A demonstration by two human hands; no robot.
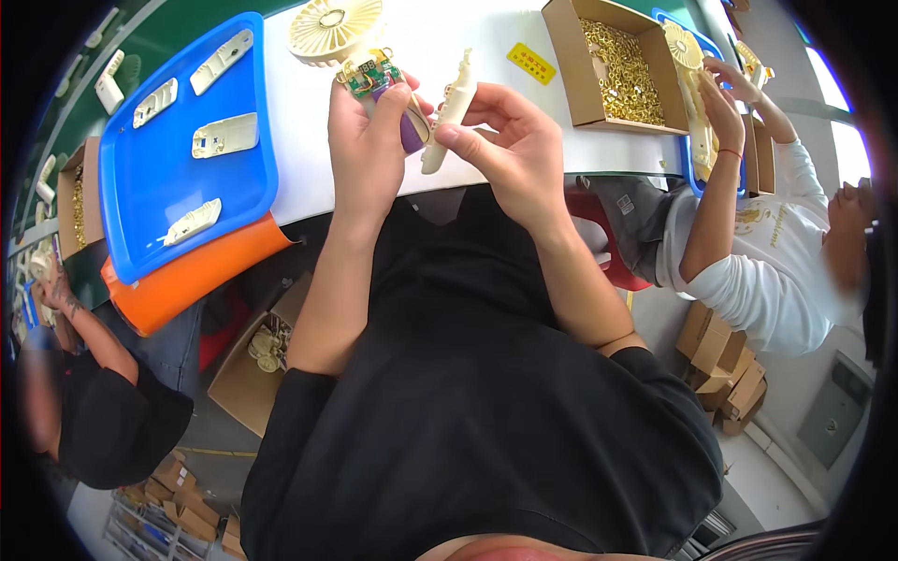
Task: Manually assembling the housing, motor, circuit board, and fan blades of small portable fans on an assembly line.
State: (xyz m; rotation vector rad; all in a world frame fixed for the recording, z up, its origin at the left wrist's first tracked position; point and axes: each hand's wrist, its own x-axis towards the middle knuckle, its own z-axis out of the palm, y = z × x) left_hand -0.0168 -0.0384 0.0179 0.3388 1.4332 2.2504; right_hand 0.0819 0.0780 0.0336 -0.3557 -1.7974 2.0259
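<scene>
My left hand (367, 140) is closed round the lower body of a cream handheld fan, whose round slatted head (334, 26) points away from me. Below that head a green circuit board (372, 73) lies bare, with a purple battery (412, 133) beneath it, partly covered by my thumb. In my right hand (513, 150) a long cream housing shell (453, 110) is pinched between thumb and fingers. It is held edge-on, close beside the fan's open body; whether the two touch I cannot tell.
A blue tray (187, 75) with several cream shells sits at the left, over an orange bin (201, 273). Behind my right hand stand a yellow label (531, 63) and a cardboard box (572, 70) of small brass-coloured parts. Co-workers handle similar parts on both sides.
</scene>
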